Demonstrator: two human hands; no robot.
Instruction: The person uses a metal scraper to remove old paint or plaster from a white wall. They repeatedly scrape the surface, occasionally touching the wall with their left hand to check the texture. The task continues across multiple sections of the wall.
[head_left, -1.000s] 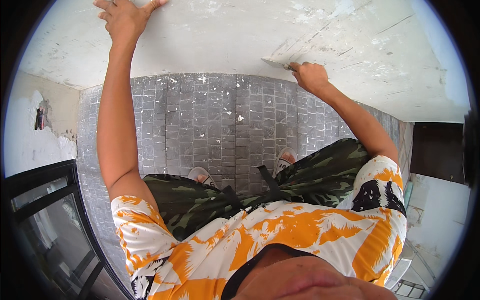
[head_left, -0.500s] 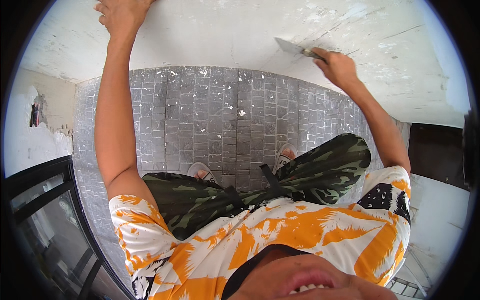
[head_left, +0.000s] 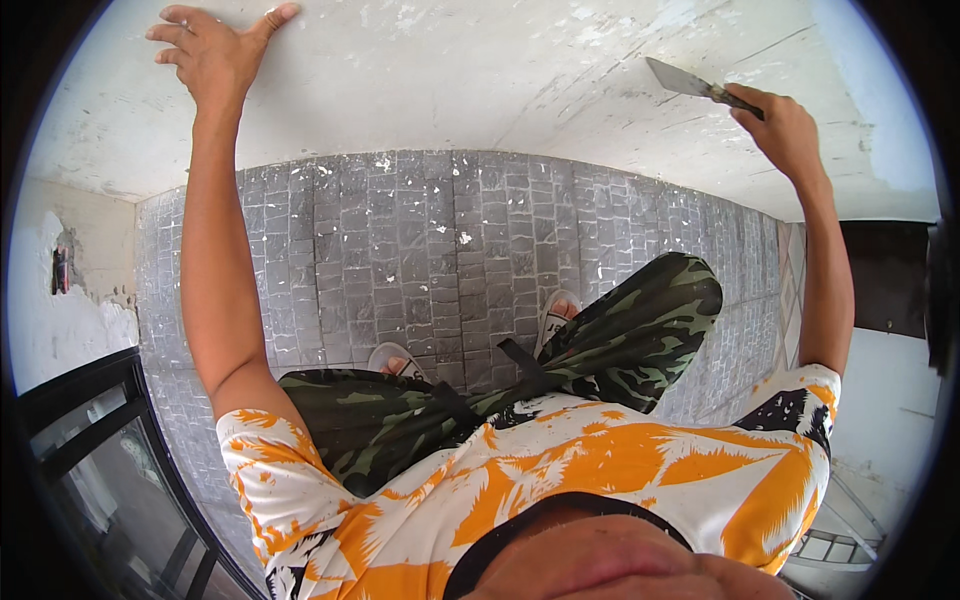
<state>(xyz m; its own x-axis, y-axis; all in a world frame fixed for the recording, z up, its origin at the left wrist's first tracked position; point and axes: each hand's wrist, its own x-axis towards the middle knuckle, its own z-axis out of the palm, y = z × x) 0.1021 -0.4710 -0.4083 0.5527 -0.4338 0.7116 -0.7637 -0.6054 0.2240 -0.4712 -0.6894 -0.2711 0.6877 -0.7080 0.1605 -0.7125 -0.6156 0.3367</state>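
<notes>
A scuffed, off-white wall [head_left: 430, 90] spans the top of the view, with dark scratches and flaking patches toward its right side. Against it at the upper left rests my left hand [head_left: 212, 50], fingers spread and holding nothing. My right hand [head_left: 783, 125] grips the dark handle of a putty knife [head_left: 690, 80] at the upper right. The knife's flat metal blade points left along the wall; whether its edge touches the surface I cannot tell.
White flakes lie scattered over the grey brick-patterned floor [head_left: 390, 260]. On the left are a black-framed glass door [head_left: 110, 450] and a wall hole with wires [head_left: 62, 268]. A dark panel [head_left: 885, 275] stands at the right, a metal ladder [head_left: 835, 548] at lower right.
My right hand has moved right with the putty knife, away from the wall's middle. My left hand appears slightly lower and farther left, with its spread fingers now fully in sight.
</notes>
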